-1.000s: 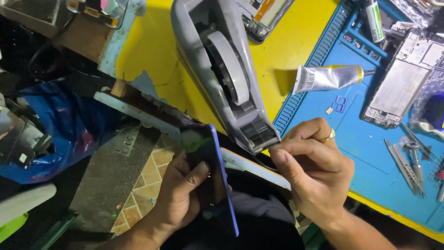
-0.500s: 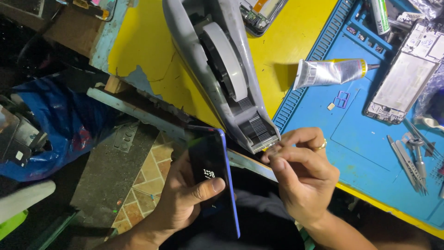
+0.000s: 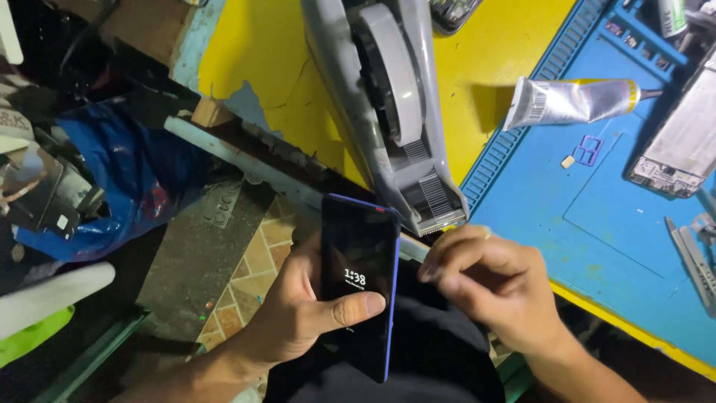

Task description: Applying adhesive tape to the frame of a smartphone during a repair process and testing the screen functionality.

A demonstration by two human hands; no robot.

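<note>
Low in the middle of the frame, the left hand (image 3: 298, 313) has a dark smartphone (image 3: 358, 283) in a full grip: palm behind it, thumb laid across the lit screen near its lower half. The phone stands nearly upright in the picture, its blue edge showing down the right side, held out over the dark lap and off the bench (image 3: 253, 67).

Just right of it, the right hand (image 3: 492, 283) is curled tight, fingertips pinched together at the phone's right edge. Its grip is narrow, closed on itself; whether anything sits between those fingertips I cannot tell.

Directly above both hands, the grey tape dispenser (image 3: 395, 112) lies on the yellow bench top, its front end just beside the top of the phone. To the right spreads the blue work mat (image 3: 597, 224), and a silver glue tube (image 3: 574, 101) lies on it in the upper right. At the far right edge sits an opened phone frame (image 3: 682, 142). Over on the left, a blue plastic bag (image 3: 142, 172) lies crumpled below the bench.
</note>
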